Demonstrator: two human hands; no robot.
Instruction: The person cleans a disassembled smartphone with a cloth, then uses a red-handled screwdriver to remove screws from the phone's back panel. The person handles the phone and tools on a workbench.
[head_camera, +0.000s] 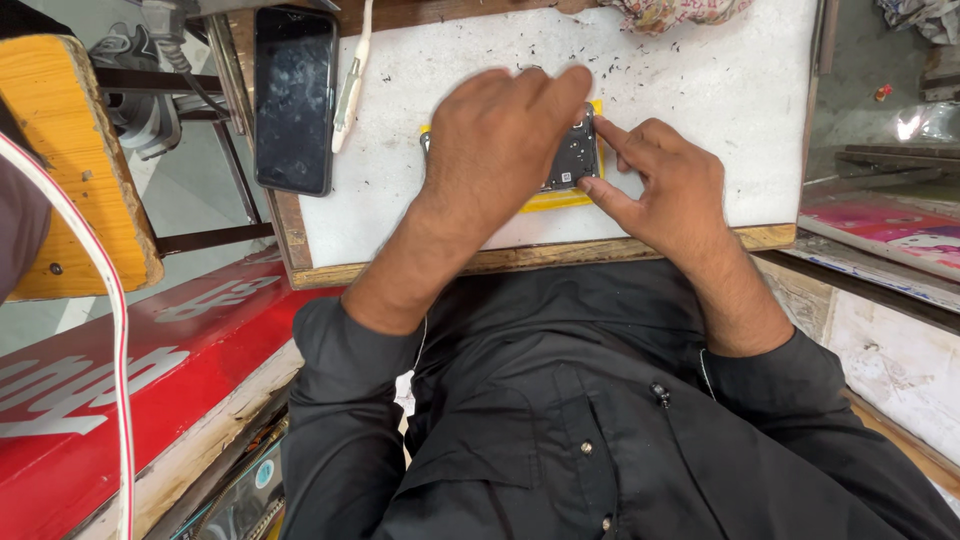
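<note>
A white work board (700, 110), speckled all over with dark flecks and edged in wood, fills the upper middle of the scene, with a person in a black shirt (560, 400) leaning over it from six o'clock. At about ten o'clock from the hands a dark smartphone (294, 98) lies face up at the board's left edge, a white cable (350, 85) just beside it; a red signboard (130, 370) slopes away at seven o'clock and a yellow-edged stool (75, 160) stands at nine.

At the board's centre, the left hand (500, 140) lies flat and spread, palm down, pressing on an opened phone (574, 158) that rests on a yellow mat (560, 200). It is a press rather than a closed hold, and it hides most of the device. The right hand (665, 185) comes in from four o'clock, forefinger and thumb narrowed to a pinch at the phone's right edge; whether anything lies between those fingertips I cannot tell.

The exposed dark interior shows only at two o'clock from the left palm, directly under that hand's fingertips and touching the right forefinger.

The risks look plain enough: too much weight from the flat palm could stress the open device, a slip of the pinching fingers could scratch its bare parts, and the loose flecks on the board could work their way inside.
</note>
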